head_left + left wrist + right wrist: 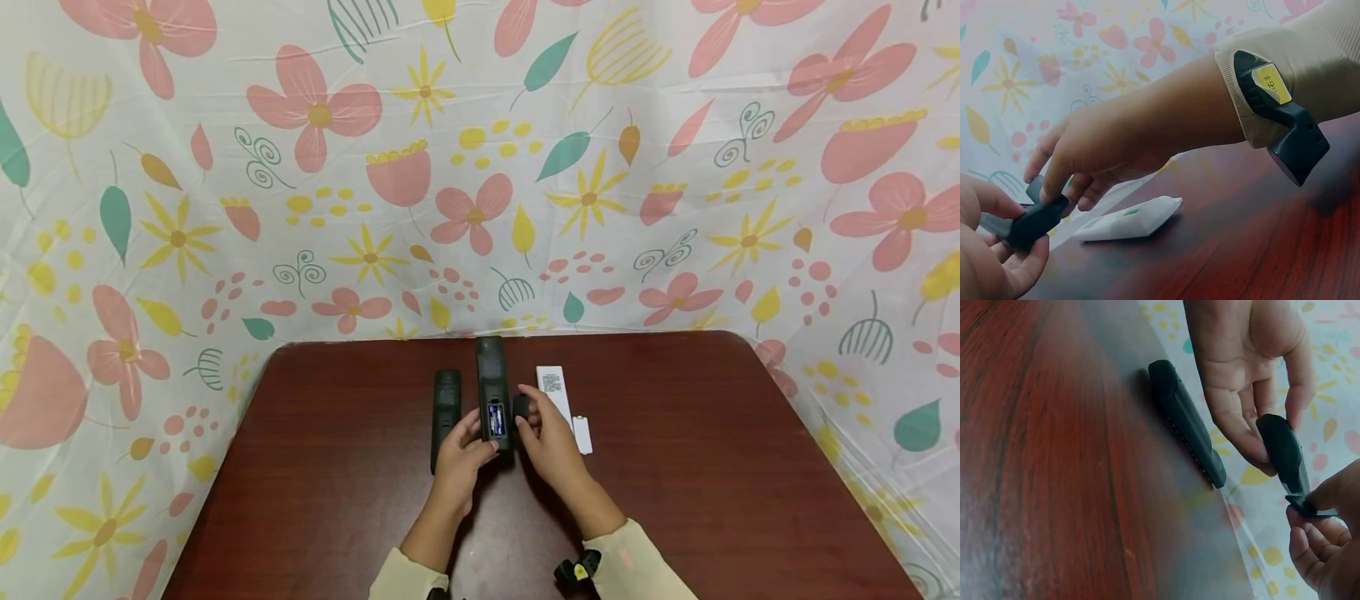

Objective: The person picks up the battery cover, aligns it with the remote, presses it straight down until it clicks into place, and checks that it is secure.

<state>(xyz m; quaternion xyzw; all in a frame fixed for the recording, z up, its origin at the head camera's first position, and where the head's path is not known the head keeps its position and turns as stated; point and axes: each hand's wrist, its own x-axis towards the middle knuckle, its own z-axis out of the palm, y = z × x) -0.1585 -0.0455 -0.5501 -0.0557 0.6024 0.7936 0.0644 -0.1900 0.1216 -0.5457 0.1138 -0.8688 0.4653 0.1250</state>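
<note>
My left hand (457, 468) grips the lower end of a black remote control (491, 367), its back turned up. The battery bay is uncovered, and batteries (497, 419) with blue wrappers lie inside. Just to the right, my right hand (553, 446) pinches a small black battery cover (521, 406) between thumb and fingers. In the right wrist view the cover (1310, 509) is close to the remote (1282, 450); whether they touch I cannot tell. A second black remote (446, 400) lies on the table left of the held one.
Behind my right hand lies a white remote (552, 382) with a printed label. A white battery cover (582, 435) is beside its lower end. The brown table (315, 500) ends at a flower-patterned cloth (480, 275) at the back.
</note>
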